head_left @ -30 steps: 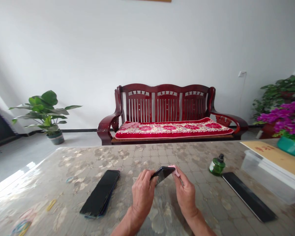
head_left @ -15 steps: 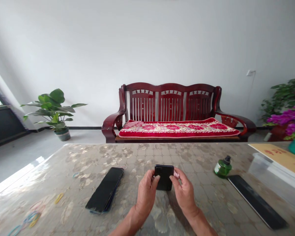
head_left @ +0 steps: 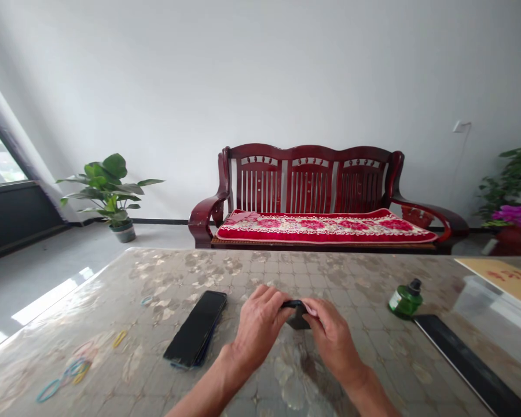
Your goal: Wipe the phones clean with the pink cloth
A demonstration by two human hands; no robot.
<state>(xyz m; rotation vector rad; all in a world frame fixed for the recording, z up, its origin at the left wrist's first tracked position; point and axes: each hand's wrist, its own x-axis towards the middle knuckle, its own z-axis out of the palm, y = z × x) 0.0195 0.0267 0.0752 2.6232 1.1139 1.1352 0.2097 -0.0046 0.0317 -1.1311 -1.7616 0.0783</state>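
A black phone [head_left: 299, 319] is held above the middle of the table, tipped so that its edge faces me and its surface is foreshortened. My left hand [head_left: 259, 321] is closed on its left side, the fingers over the top edge. My right hand [head_left: 333, 336] grips the right side between thumb and fingers. A bit of pale pink cloth or tissue [head_left: 311, 311] pokes out from under the right fingers. To the left of my left hand, a larger black phone [head_left: 196, 329] lies on the table, with something dark blue beneath it.
A green bottle [head_left: 406, 300] with a black cap stands to the right. Beside it lie a long black flat device [head_left: 469, 362] and a clear plastic box [head_left: 490, 313]. Several coloured rubber bands [head_left: 72, 370] lie on the left. A wooden bench [head_left: 310, 152] stands beyond the table [head_left: 260, 263].
The phone has tilted from showing its back upright to nearly edge-on. My left hand has moved up over its top edge. The whole view has shifted slightly left.
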